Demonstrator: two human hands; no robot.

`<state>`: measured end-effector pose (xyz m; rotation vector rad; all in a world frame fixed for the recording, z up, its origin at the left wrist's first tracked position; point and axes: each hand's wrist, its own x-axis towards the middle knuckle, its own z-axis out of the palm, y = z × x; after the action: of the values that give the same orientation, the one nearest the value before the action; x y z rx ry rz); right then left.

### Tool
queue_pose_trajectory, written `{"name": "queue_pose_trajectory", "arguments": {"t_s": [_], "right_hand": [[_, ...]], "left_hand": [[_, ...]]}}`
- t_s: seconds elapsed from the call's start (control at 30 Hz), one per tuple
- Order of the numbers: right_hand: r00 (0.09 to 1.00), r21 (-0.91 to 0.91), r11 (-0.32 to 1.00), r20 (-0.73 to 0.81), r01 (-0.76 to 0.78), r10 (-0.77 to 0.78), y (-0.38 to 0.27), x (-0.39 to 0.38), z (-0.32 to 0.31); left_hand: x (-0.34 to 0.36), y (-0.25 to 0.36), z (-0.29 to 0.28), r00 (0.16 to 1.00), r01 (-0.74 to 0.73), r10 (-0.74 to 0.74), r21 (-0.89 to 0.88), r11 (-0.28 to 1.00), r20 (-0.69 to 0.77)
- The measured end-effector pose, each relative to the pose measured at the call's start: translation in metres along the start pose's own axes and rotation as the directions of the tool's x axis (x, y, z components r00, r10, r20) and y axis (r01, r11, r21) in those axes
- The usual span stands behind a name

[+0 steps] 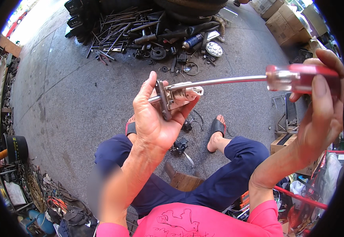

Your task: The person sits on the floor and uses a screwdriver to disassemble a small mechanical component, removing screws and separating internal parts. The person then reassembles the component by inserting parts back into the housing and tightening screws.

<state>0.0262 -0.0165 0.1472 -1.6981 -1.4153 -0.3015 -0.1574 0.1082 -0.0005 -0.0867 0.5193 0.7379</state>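
Held above the grey floor, a small metal part with a white end sits in a worker's left hand, thumb against its dark plate, most fingers hidden behind. The hands are apart: the right hand is wrapped around the motion-blurred red handle of a screwdriver, whose tip is hard to make out against the part. Below, dark pieces lie between the feet; beyond, a scrap heap runs out of view.

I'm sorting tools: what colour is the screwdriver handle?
The screwdriver handle is red, with a clear front end; best seen in head view.
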Motion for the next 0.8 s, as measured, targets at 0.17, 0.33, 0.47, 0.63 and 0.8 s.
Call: {"name": "queue_pose_trajectory", "arguments": {"t_s": [0.17,0.33,0.47,0.63,0.8], "right_hand": [[0.997,0.042,0.999,0.072,-0.001,-0.002,0.008,-0.005,-0.009],[0.984,-0.179,0.967,-0.023,-0.179,0.178,0.002,-0.013,-0.009],[0.993,0.054,0.995,0.09,-0.081,0.076,0.008,-0.005,-0.014],[0.99,-0.128,0.982,0.019,-0.138,0.142,-0.006,-0.005,-0.006],[0.992,-0.066,0.991,0.04,-0.115,0.118,-0.008,-0.007,-0.003]], "left_hand": [[-0.001,-0.002,0.002,1.0,0.004,-0.003,0.022,1.0,-0.027],[0.0,-0.001,-0.002,1.0,0.029,-0.028,0.098,0.995,-0.013],[-0.003,-0.002,0.005,0.998,0.054,-0.048,0.155,0.986,-0.042],[0.0,0.0,-0.004,0.998,0.056,-0.051,0.118,0.991,-0.039],[0.001,0.001,-0.004,0.998,0.016,-0.007,0.14,0.99,-0.068]]}}
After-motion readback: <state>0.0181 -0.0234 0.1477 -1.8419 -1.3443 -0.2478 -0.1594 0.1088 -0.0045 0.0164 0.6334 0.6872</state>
